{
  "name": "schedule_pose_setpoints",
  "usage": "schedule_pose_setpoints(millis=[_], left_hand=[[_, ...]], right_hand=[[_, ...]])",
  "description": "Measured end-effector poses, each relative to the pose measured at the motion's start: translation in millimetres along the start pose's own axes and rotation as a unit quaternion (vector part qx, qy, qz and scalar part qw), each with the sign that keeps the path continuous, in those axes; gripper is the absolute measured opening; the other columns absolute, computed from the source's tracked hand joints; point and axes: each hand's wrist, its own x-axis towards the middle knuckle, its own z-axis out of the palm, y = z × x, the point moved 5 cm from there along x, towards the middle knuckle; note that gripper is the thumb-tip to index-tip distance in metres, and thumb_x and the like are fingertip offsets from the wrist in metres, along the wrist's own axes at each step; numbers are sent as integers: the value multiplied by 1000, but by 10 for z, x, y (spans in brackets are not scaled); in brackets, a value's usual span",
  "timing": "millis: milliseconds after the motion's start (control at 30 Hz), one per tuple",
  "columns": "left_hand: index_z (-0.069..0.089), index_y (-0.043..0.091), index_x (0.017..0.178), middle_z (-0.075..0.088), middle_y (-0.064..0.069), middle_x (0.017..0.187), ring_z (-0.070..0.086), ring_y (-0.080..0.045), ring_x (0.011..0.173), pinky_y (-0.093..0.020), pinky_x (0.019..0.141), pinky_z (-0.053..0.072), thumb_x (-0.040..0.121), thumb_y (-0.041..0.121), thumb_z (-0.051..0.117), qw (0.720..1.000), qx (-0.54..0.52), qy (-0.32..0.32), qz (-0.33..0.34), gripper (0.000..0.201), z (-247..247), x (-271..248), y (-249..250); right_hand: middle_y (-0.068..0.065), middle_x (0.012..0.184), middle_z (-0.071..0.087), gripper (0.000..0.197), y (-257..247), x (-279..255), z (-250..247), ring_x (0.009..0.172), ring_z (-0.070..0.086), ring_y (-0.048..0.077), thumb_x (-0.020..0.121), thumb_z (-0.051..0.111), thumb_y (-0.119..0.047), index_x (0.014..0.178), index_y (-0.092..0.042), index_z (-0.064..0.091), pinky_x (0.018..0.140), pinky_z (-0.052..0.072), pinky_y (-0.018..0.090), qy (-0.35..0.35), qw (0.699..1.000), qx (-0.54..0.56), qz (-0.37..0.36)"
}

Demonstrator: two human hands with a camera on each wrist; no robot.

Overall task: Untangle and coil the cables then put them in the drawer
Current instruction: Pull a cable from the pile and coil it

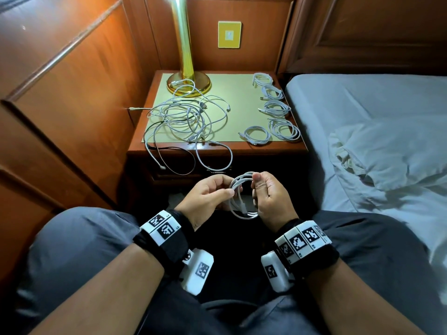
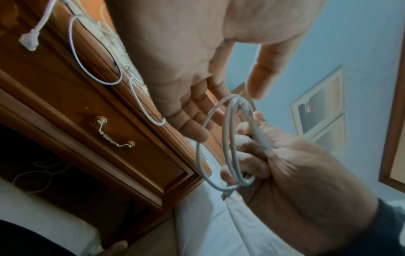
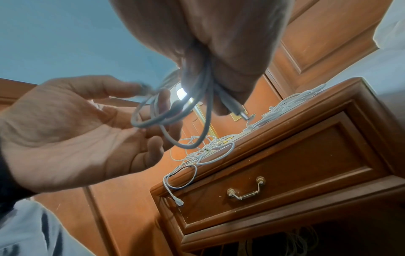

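In front of the nightstand [image 1: 285, 146] both hands hold one white cable wound into a small coil [image 1: 235, 187] [image 2: 229, 138] [image 3: 205, 83]. My right hand [image 1: 256, 187] [image 3: 219, 83] grips one side of the loops, fingers curled round them, and a plug sticks out below. My left hand [image 1: 229, 189] [image 2: 229, 115] pinches the opposite side lightly between thumb and fingers. A tangle of white cables [image 1: 186, 117] lies on the nightstand's left half, with ends hanging over the front edge. Several coiled cables [image 1: 278, 107] lie along its right side. The drawer [image 3: 285, 173] with a brass handle [image 2: 114, 133] is closed.
A gold lamp [image 1: 186, 68] stands at the back left of the nightstand. A bed with pale sheets [image 1: 362, 141] lies close on the right, and wood panelling [image 1: 72, 93] on the left. The dark open shelf [image 3: 295, 239] under the drawer holds some cables. My knees flank the hands.
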Motion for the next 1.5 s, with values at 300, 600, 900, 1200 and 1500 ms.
schedule_pose_setpoints(millis=[300,600,900,1200,1500], left_hand=[[66,5,98,64,-3,83,62,-19,76,-46,78,56,79,26,75,998,47,-11,-38,30,48,19,-61],[78,25,97,71,-6,83,66,-14,74,-35,74,61,86,2,76,987,91,129,21,25,-84,39,6],[74,13,100,74,-10,84,65,-15,75,-32,77,57,79,12,84,984,142,106,-4,24,-179,78,21],[72,7,99,67,-12,86,63,-20,78,-36,78,58,97,4,62,996,12,34,-87,11,-70,32,-47],[76,24,92,74,-13,90,62,-13,77,-43,84,56,93,10,68,968,236,83,14,16,-261,30,133]], right_hand=[[-9,62,50,31,-65,-47,42,54,48,9,99,39,-49,78,-29,51,55,43,36,-21,999,-8,-34],[-10,63,50,41,30,-17,24,55,47,10,93,37,-65,81,-28,51,55,40,37,13,999,32,2],[-8,52,33,37,-37,11,32,42,31,6,108,34,-32,80,-13,46,55,36,30,17,909,379,174],[-4,60,38,36,-4,20,80,53,36,8,108,33,-29,81,-12,49,53,34,21,-22,921,354,163],[3,64,56,31,3,-3,38,59,54,17,106,39,-15,92,-6,64,56,44,27,-115,965,178,153]])
